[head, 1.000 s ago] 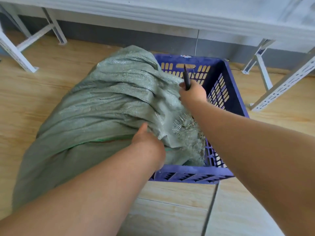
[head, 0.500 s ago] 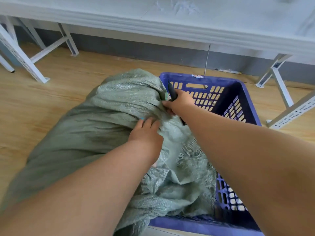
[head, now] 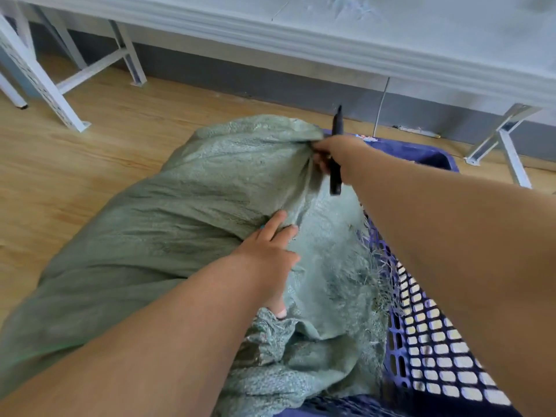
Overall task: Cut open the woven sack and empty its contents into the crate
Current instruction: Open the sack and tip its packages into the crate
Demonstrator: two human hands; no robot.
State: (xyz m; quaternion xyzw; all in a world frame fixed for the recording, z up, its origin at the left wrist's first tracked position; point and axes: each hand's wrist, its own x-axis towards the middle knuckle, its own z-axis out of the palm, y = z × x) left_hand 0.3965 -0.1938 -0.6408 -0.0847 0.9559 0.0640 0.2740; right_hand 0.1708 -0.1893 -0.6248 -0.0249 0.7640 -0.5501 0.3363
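Note:
A bulky grey-green woven sack [head: 180,224] lies across the left rim of the blue plastic crate [head: 427,350], its frayed open end hanging inside. My left hand [head: 270,260] rests on the sack's fabric near the middle, fingers straight and spread, thumb tucked under a fold. My right hand [head: 337,155] grips a fold at the sack's far top edge together with a black knife [head: 335,176], whose tip points up past the hand. The sack's contents are hidden.
The crate's far wall [head: 433,158] shows beyond my right arm. White metal frame legs stand on the wooden floor at back left [head: 54,94] and back right [head: 505,139]. A grey skirting and pale wall run along the back.
My view has moved closer and lower over the crate. My right hand has shifted up to the sack's far edge and lifted it. My left hand stays on the fabric, fingers now spread flatter.

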